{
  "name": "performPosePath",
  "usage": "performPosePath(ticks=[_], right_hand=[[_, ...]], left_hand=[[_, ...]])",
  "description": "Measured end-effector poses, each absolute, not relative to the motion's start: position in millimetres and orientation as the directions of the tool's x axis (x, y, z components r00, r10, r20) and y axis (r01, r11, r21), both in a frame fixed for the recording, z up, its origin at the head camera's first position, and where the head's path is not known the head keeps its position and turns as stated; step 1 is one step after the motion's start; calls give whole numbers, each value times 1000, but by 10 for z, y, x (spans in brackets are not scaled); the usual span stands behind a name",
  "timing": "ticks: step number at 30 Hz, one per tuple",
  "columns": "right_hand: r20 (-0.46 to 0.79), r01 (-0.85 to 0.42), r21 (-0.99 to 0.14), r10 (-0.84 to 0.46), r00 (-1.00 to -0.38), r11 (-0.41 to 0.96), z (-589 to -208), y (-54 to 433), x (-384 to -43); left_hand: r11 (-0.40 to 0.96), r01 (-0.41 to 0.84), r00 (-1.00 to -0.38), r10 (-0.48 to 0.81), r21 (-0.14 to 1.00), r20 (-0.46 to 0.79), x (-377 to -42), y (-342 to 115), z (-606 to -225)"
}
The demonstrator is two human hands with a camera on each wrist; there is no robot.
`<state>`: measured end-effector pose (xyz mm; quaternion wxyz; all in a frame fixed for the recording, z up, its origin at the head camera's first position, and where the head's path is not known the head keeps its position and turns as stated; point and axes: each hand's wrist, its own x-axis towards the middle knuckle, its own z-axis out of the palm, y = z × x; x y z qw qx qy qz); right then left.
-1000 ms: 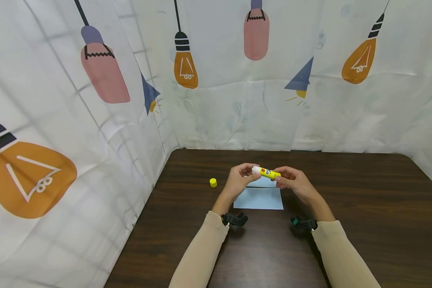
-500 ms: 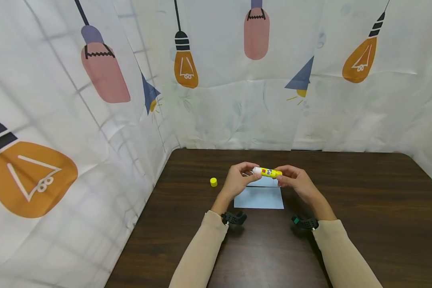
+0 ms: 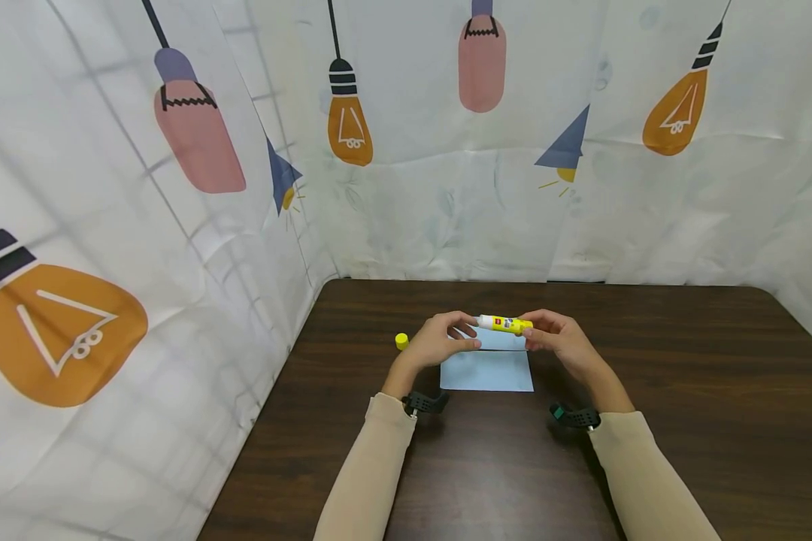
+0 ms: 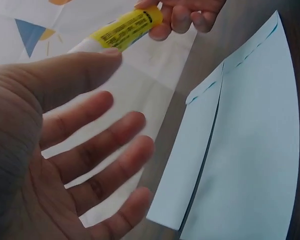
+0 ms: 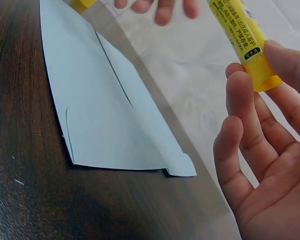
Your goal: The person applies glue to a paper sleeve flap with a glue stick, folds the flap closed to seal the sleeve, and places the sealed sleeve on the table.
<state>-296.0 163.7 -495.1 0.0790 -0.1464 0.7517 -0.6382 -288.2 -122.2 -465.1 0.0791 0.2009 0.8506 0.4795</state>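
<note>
My right hand (image 3: 560, 342) pinches the yellow base of a glue stick (image 3: 507, 324) between thumb and fingers, its white end pointing left. Just left of that end, my left hand (image 3: 440, 340) has its fingers spread and loosely bent, with nothing in its grip. In the left wrist view the left thumb overlaps the glue stick's white part. Light blue paper (image 3: 487, 371) lies on the table below the hands, with a dark line running across it. Blue marks show along one end of the paper (image 4: 262, 100). A yellow cap (image 3: 402, 341) stands on the table beside the left hand.
The dark brown wooden table (image 3: 683, 391) spreads around the paper. A white curtain (image 3: 433, 218) printed with lamps and bulbs hangs behind the table and along its left side. Black straps with cameras sit on both wrists.
My left hand has let go of the white end of the glue stick and moved slightly left, fingers opening. The right hand keeps its pinch, almost in place.
</note>
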Motion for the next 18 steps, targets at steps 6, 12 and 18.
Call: performPosePath(ticks=[6,12,18], right_hand=[[39,-91,-985,-320,-946,148,-4944,1649,-2961],[40,-94,-984,-327,-944,150,-4958,1673,-2974],[52,-98,-988,-333,-941,123,-4966,1692,-2972]], left_hand=[[526,249,-919,393,813,27,-2890,-1360,-4620],[532,241,-942,328,811,65,-2899,-1533,-4589],[519,233,-964,238,822,123,-2899,-1733,-4555]])
